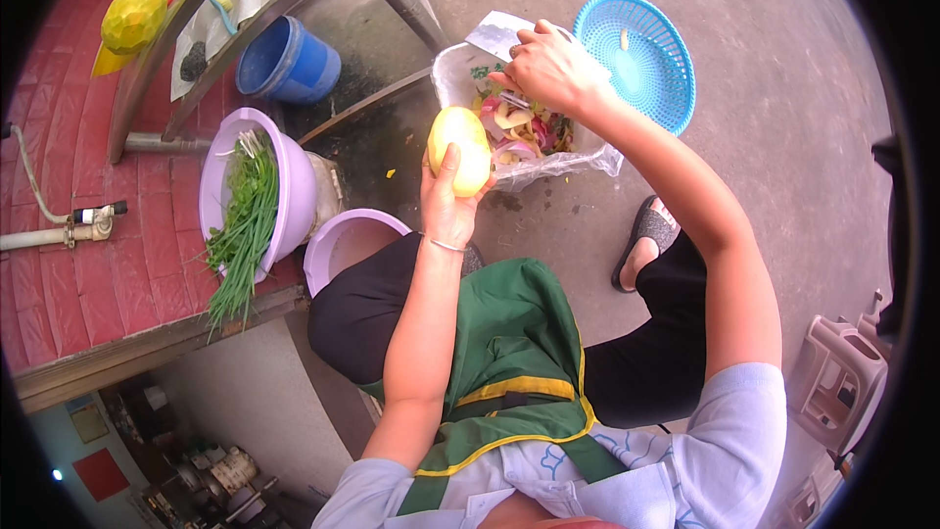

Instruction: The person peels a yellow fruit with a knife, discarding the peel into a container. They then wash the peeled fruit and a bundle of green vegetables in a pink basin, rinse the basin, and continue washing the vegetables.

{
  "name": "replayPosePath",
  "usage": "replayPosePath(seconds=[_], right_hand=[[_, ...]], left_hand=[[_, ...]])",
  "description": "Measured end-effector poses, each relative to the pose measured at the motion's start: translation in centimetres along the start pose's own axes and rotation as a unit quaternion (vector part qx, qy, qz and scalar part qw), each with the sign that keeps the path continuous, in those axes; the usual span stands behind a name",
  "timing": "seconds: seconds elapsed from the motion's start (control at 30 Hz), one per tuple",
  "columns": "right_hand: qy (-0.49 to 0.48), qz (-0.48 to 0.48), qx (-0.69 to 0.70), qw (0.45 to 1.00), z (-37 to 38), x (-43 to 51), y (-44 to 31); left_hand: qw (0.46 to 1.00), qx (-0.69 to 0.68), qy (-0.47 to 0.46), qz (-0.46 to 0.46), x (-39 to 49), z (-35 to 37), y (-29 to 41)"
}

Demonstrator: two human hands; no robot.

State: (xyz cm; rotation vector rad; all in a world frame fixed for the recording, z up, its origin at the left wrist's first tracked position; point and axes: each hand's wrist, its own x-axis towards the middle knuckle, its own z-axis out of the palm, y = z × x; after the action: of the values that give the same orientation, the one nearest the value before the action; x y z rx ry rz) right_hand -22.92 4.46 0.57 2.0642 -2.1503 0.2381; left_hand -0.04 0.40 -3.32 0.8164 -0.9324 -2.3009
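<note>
My left hand (pixel 449 195) holds a peeled potato (pixel 461 150) from below, thumb across its near side. The potato is pale yellow and is held up at the near left edge of a bin (pixel 449 73) lined with clear plastic. Over the bin, my right hand (pixel 547 70) is curled around a thin metal tool (pixel 515 98), perhaps a peeler, mostly hidden by the fingers. A flat pale grey sheet (pixel 493 32) shows behind these fingers; whether it is a blade is unclear. Vegetable peelings (pixel 518 125), yellow and reddish, lie inside the bin.
A blue plastic basket (pixel 631 81) stands beyond the bin, a small pale scrap inside. To the left are a blue bucket (pixel 312 62), a lilac basin (pixel 305 176) of green onions and herbs (pixel 250 213), and another lilac basin (pixel 360 235). Plastic stools (pixel 837 382) stand far right.
</note>
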Motion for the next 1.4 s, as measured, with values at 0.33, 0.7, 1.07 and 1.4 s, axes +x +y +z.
replayPosePath(seconds=[0.33,0.7,1.07,1.4], right_hand=[[0.131,0.017,0.132,0.982,-0.6,0.5,-3.0],[0.140,-0.035,0.152,0.978,0.7,1.2,-2.7],[0.088,0.064,-0.003,0.994,0.8,1.3,0.4],[0.202,-0.078,0.143,0.966,0.2,0.9,-4.2]], left_hand=[[0.999,0.001,0.003,0.034,-0.2,0.3,0.0],[0.995,0.055,-0.031,0.076,-0.1,1.2,-0.2],[0.994,0.065,0.029,0.078,-1.0,0.8,-0.2],[0.993,0.084,0.010,0.079,-0.3,0.8,-0.6]])
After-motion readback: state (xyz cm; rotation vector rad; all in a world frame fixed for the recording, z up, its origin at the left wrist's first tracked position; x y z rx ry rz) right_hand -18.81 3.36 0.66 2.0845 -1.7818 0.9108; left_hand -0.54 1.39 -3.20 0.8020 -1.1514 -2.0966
